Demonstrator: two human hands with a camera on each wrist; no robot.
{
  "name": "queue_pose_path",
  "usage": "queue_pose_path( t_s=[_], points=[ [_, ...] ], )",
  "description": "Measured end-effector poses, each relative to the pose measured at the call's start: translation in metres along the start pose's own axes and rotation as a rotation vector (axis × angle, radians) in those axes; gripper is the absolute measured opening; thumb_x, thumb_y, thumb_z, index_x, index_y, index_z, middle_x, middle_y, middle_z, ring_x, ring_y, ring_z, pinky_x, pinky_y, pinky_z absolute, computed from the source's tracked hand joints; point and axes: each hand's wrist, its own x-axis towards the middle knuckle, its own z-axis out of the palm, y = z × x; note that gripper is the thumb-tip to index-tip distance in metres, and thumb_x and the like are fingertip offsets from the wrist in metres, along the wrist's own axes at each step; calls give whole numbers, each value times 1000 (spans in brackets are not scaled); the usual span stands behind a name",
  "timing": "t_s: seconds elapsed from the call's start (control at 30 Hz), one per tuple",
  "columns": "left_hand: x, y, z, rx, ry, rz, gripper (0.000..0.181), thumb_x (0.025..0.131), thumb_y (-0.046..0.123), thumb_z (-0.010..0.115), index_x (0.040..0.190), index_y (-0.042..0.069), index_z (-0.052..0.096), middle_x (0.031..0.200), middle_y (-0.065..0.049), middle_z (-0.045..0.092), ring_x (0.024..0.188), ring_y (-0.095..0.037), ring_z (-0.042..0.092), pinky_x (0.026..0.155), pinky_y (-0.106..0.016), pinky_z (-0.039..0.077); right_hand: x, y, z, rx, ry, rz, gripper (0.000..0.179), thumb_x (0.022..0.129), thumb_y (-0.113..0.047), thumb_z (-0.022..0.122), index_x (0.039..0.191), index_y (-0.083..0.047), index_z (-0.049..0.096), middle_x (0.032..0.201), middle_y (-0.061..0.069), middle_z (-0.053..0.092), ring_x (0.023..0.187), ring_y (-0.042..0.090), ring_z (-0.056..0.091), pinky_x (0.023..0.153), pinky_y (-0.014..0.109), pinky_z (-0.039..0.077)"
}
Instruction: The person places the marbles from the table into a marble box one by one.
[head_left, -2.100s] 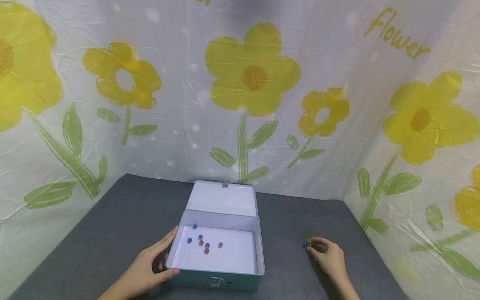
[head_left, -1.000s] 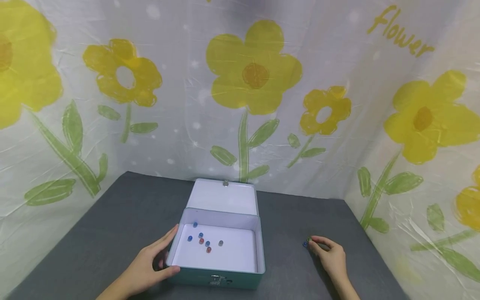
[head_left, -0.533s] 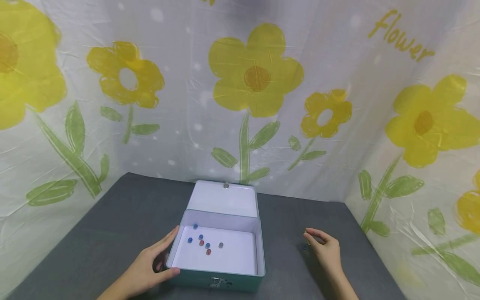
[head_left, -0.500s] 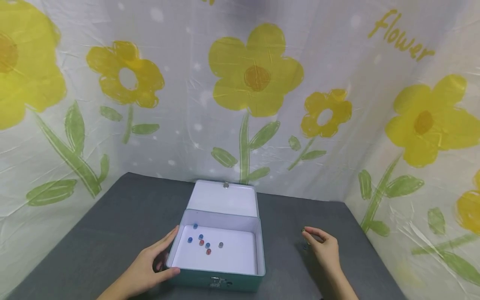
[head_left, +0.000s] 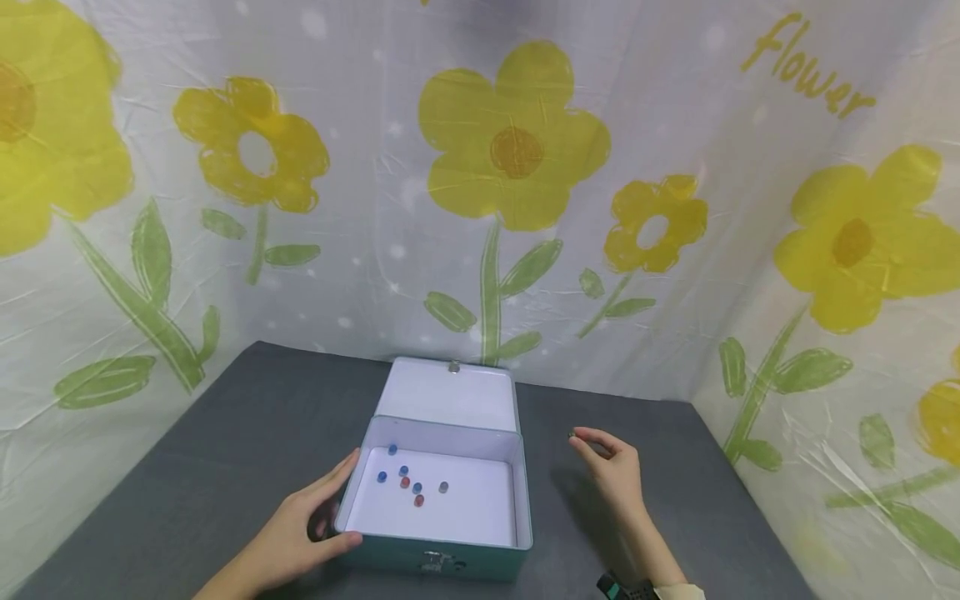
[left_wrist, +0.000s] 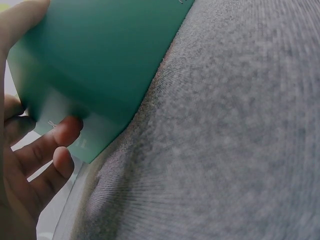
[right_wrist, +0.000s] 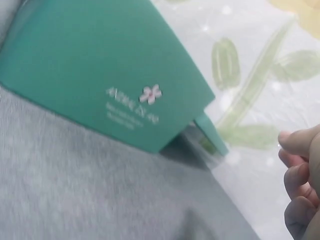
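An open teal tin box (head_left: 431, 560) with a white inside stands on the table. Its lid (head_left: 450, 396) is folded back behind it. Inside lie several small marbles: blue ones (head_left: 382, 477), red ones (head_left: 418, 501) and a grey one (head_left: 444, 487). My left hand (head_left: 288, 533) grips the box's left side, thumb at the front corner; the left wrist view shows its fingers (left_wrist: 67, 131) against the teal wall. Right of the box, my right hand (head_left: 615, 471) is raised over the table, pinching a small dark greenish marble (head_left: 572, 433) between thumb and forefinger.
The dark grey tabletop (head_left: 187, 500) runs back to a white curtain (head_left: 360, 250) printed with yellow flowers. A dark band (head_left: 626, 587) is on my right wrist. The box's printed side wall (right_wrist: 135, 105) fills much of the right wrist view.
My right hand has picked up a greenish marble from the table at right, lifted it and carried it left toward the box. My left hand stays on the box.
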Motion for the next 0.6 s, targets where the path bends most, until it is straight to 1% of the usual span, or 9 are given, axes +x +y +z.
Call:
queue_pose_path(
  t_s=[0.1, 0.23, 0.4, 0.57, 0.6],
  points=[
    [0, 1, -1, -15, -2, -4, 96, 84, 22, 91, 164, 12, 40, 161, -12, 49, 66, -2, 47, 56, -21, 44, 1, -7, 8, 20, -5, -1, 25, 95, -21, 82, 115, -5, 81, 124, 13, 76, 73, 14, 63, 57, 22, 40],
    [1, 2, -2, -18, 0, -5, 96, 83, 22, 91, 164, 11, 40, 161, -16, 49, 66, -2, 47, 56, -21, 44, 2, -18, 18, 44, -9, -11, 25, 94, -21, 83, 114, -6, 81, 122, 11, 77, 78, 15, 67, 59, 21, 43],
    [1, 2, -2, -17, -5, -7, 96, 83, 20, 91, 164, 10, 40, 160, -21, 48, 66, -2, 47, 56, -21, 44, 1, -29, 31, 69, -23, -45, 22, 94, -18, 83, 113, -7, 81, 121, 11, 78, 85, 18, 72, 60, 22, 44],
    [0, -1, 0, -17, -7, -8, 96, 83, 20, 91, 164, 12, 40, 160, -20, 49, 66, -1, 47, 56, -21, 44, 0, -37, 46, 78, -39, -86, 20, 94, -18, 83, 112, -8, 82, 119, 9, 78, 89, 22, 76, 61, 23, 46],
    [0, -1, 0, -16, -6, -9, 96, 83, 20, 91, 164, 13, 40, 160, -19, 49, 66, -1, 47, 56, -21, 44, -1, -39, 49, 80, -46, -95, 21, 94, -18, 83, 112, -7, 82, 119, 10, 78, 86, 21, 75, 59, 24, 46]
  ],
)
